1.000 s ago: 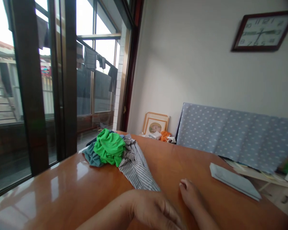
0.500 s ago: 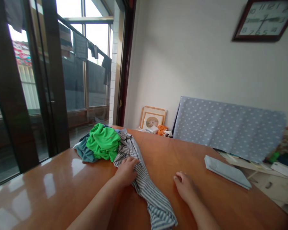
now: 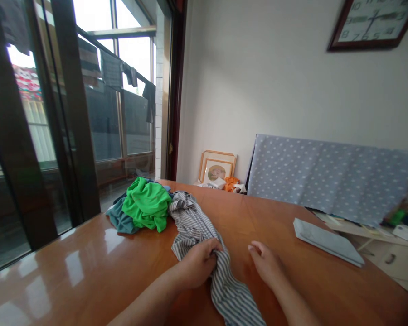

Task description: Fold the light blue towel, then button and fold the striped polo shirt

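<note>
A grey-and-white striped garment (image 3: 233, 294) stretches in a long loose strip over the wooden table (image 3: 258, 217), running off the bottom edge of the view. My left hand (image 3: 200, 262) is closed on its middle, thumb and fingers pinching a fold of the cloth. To the right of the garment, my right hand (image 3: 263, 262) is over the table, loosely curled with the thumb apart from the fingers and holding nothing. Behind the striped cloth lies a heap with a bright green garment (image 3: 148, 201) on top and a teal garment (image 3: 120, 217) under it.
A flat folded grey-blue cloth (image 3: 326, 242) lies near the table's right edge. Beyond the table stand a polka-dot cover (image 3: 326, 176) and framed pictures (image 3: 217, 165). Glass sliding doors (image 3: 68, 136) border the left side; a clock (image 3: 372, 25) hangs on the wall.
My left hand has moved right and nearer, taking hold of the striped garment and pulling it away from the green heap. My right hand has barely moved.
</note>
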A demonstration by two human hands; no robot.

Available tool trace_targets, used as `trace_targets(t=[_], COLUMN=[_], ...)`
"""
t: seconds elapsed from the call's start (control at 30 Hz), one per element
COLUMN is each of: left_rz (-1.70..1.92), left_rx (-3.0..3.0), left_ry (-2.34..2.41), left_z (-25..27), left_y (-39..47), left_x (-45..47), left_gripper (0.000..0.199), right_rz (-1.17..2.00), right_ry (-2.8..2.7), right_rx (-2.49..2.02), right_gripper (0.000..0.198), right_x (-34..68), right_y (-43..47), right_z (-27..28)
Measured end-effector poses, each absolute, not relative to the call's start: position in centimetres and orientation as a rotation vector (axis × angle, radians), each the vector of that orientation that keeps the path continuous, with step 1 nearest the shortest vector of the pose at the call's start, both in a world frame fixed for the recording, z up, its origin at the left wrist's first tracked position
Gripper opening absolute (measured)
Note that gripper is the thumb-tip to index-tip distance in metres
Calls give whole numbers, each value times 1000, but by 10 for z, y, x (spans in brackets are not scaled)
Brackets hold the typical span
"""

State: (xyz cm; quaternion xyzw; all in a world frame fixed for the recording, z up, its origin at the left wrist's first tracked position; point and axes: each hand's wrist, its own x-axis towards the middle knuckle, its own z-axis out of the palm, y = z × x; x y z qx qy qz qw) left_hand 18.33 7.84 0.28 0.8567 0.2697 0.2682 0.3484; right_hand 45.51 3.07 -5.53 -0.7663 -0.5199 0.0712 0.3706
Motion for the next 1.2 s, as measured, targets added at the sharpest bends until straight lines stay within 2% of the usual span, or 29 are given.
trace_targets(t=[0.13, 0.27, 0.37, 0.47, 0.53, 0.63, 0.73, 0.9, 0.97, 1.1, 1.2], left_rz=[353, 115, 338, 778, 939, 892, 771, 703, 648, 581, 577], left_rx=[2025, 1743, 1777, 2123, 2303, 2474, 2552, 2648, 2669, 2698, 2708], left_ry=[374, 230, 334, 789, 1091, 1271, 1270, 1071, 1043, 1075, 1161], left_z=[8, 16, 21, 21, 17, 9, 3, 0, -1, 1, 6], left_y=[50, 43, 56, 77, 90, 100, 101, 96, 95, 95, 97], left_x=[188, 188, 185, 179, 175, 171, 173, 176, 175, 175, 174], left_gripper=[38, 30, 19, 10, 20, 40, 45, 54, 46, 17, 13], right_rz=[333, 555, 590, 512, 449, 418, 435, 749, 809, 825, 855], right_ry=[-1258, -1276, -1403, -1548, -1623, -1694, -1570, -979, -804, -646, -634], right_rx=[-1759, -1605, -1591, -1689, -1757, -1748, -1615, -1193, -1036, -859, -848], right_gripper=[45, 48, 47, 43, 37, 23, 21, 17, 16, 15, 17], right_x=[446, 432, 421, 413, 410, 407, 404, 407, 412, 425, 434], right_y=[27, 22, 19, 17, 17, 17, 15, 7, 4, 1, -6], right_z=[-45, -37, -33, -32, -33, -35, -28, -6, 0, 8, 16])
